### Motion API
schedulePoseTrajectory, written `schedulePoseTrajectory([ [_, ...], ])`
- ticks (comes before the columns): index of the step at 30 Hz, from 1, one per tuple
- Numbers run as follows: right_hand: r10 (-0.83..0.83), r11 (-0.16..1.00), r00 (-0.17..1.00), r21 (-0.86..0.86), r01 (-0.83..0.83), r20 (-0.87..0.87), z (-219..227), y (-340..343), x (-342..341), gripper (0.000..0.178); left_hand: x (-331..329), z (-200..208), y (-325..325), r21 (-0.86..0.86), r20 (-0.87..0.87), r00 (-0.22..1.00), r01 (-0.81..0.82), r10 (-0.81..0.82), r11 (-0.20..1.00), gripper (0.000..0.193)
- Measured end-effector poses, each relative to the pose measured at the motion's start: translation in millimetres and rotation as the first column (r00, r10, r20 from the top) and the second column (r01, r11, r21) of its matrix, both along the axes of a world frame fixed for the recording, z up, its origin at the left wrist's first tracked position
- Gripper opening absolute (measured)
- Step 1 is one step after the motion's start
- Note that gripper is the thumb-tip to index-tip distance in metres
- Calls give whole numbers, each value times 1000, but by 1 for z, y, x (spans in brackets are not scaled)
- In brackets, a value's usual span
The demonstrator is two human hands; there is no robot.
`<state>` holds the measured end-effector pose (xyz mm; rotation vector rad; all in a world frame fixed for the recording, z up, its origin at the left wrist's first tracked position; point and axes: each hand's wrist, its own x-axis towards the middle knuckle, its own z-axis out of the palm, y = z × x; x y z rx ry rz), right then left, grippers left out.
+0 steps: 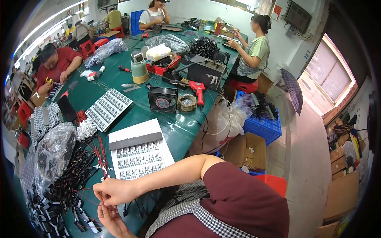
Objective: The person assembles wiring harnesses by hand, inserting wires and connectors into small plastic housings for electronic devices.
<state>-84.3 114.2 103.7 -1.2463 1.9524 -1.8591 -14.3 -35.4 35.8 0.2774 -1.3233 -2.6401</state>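
My right hand (116,191) and my left hand (112,219) meet at the lower left, both closed in pinches. A thin red wire (92,201) runs from the left into their fingertips; its end is hidden there. Beside my right forearm lies a white board (122,135) with rows of small circuit boards (139,162). A black strip (137,141) crosses its upper part. Red wires (101,154) with white connectors (86,129) lie to the left, above a heap of black-cased wired parts (47,214).
A soldering iron's red holder (197,92), a solder coil (187,102) and a black fan (162,99) stand beyond the board. Another circuit-board panel (109,109) lies at the far left. Cartons (254,150) and a blue crate (264,127) sit right of the table. Several people work around.
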Motion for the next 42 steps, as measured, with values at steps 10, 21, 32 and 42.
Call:
schedulePoseTrajectory([
  [10, 125, 979, 971, 131, -153, 202, 7, 23, 0, 10, 15, 39, -28, -105, 6, 948, -315, 317, 943, 13],
  [21, 170, 965, 974, 173, -196, 153, 12, 2, 22, 49, 15, 24, 7, -614, -308, 950, -233, 44, 754, 14],
  [32, -81, 981, 997, 176, 83, -19, 11, 9, 30, 24, 20, 13, 9, -505, -245, 958, -259, 151, 823, 12],
  [42, -70, 978, 997, 196, 72, -15, 16, 13, 28, 15, 24, 19, 4, -476, -211, 951, -302, 226, 826, 9],
])
